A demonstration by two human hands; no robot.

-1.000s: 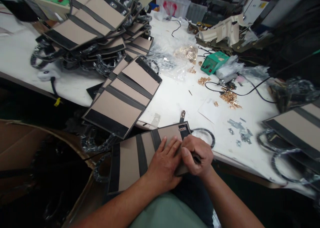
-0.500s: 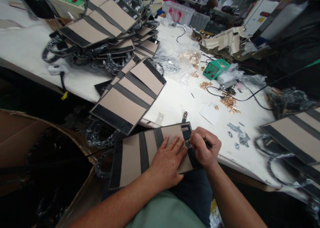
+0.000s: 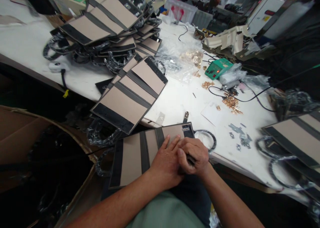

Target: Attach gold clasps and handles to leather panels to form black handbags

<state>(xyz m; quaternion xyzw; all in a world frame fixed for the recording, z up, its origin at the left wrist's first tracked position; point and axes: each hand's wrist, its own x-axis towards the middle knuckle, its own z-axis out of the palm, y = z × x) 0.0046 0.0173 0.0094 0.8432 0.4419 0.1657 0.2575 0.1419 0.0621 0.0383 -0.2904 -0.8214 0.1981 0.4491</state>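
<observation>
A beige and black bag panel (image 3: 131, 154) lies across my lap at the table's front edge. My left hand (image 3: 166, 166) rests flat on it, fingers stretched out. Beside it and partly over it, my right hand (image 3: 196, 154) is closed around a dark-handled tool (image 3: 191, 159), whose tip is hidden. A small metal plate (image 3: 185, 129) sits in the panel's dark strip at the far right corner. Past that corner a strap with a metal clasp (image 3: 186, 116) sticks out. A plastic-wrapped handle (image 3: 213, 139) loops out to the right of the panel.
More panels (image 3: 125, 109) are stacked at left, others (image 3: 292, 138) at right. Loose metal plates (image 3: 240, 134), gold-coloured fittings (image 3: 232, 103), a green box (image 3: 217, 68) with cables and plastic bags (image 3: 175, 57) cover the white table (image 3: 180, 97). A large carton (image 3: 85, 144) stands at lower left.
My right hand with the tool has moved left and down, from the panel's right-hand strip to beside my left hand. The wrapped handle at the right now shows. A red light glows on the green box.
</observation>
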